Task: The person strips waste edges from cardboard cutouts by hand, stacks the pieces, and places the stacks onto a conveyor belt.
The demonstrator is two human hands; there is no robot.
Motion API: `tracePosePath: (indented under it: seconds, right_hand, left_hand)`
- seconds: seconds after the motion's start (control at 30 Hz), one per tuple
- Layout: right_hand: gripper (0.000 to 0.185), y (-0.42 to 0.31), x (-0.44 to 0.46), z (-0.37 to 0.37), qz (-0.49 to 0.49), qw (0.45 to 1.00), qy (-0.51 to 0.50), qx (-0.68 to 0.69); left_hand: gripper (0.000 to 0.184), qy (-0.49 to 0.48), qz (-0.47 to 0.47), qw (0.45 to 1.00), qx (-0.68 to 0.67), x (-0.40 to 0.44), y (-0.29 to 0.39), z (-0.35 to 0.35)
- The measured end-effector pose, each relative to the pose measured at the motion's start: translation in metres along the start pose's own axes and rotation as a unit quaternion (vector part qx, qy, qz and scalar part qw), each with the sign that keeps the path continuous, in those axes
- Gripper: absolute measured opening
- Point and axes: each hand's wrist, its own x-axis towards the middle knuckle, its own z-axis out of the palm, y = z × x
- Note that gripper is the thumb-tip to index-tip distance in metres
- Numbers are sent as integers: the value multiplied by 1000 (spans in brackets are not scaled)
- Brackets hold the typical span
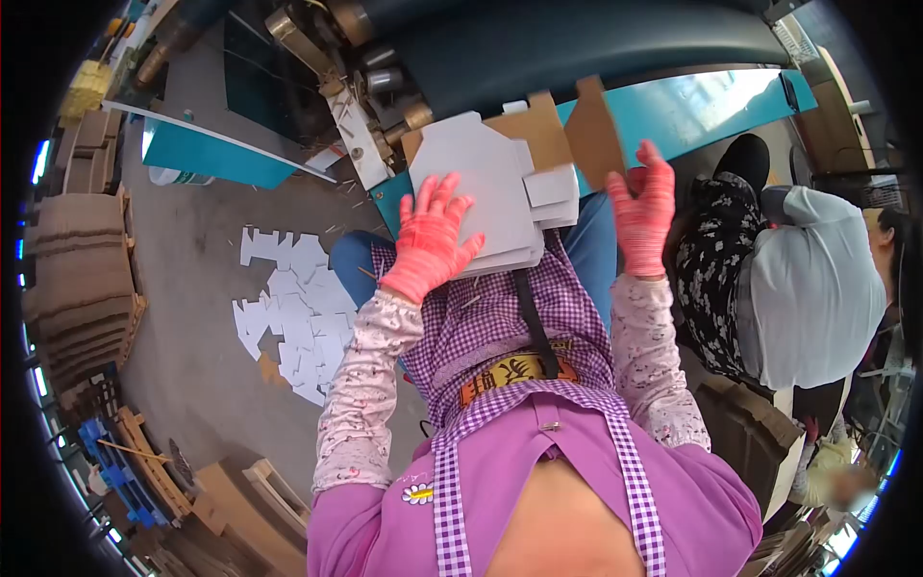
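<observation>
My left hand (435, 238), in a pink-red glove, lies with fingers spread on a stack of white die-cut cardboard sheets (476, 173) at my lap. Small tabs and flaps (553, 192) stick out on the stack's right side. My right hand (644, 212), gloved alike, is raised to the right of the stack, its thumb and fingers apart and nothing visible between them. Just to its left, a brown cardboard piece (594, 135) stands tilted, slightly blurred. Another brown piece (538, 130) lies behind the white sheets.
A teal ledge (711, 111) runs under a dark roller (577, 43) ahead. White cardboard scraps (298, 308) litter the floor at left. Stacked brown cardboard (82, 279) stands further left. A person in a pale top (812, 288) bends close by at right.
</observation>
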Motion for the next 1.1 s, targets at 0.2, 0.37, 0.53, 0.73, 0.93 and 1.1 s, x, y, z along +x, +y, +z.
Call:
tracePosePath:
  seconds: [0.2,0.37,0.53,0.73,0.93,1.1]
  right_hand:
    - [36,-7,13,0,-22,994,-98,40]
    - [36,-9,5,43,-129,940,-213,-235]
    - [49,0,-10,53,-52,936,-218,-273]
    - [43,2,-19,48,-144,932,-180,-279]
    - [17,2,-23,64,-276,911,-166,-258]
    - [13,6,-21,70,-282,906,-136,-284]
  left_hand:
    - [38,85,50,995,26,37,-8,14]
    - [38,139,77,987,24,48,-5,17]
    - [44,179,121,976,13,53,6,41]
    - [48,168,147,973,50,57,15,49]
    - [35,182,164,957,-156,91,-30,-31]
    - [20,456,-48,447,-768,164,-151,-277]
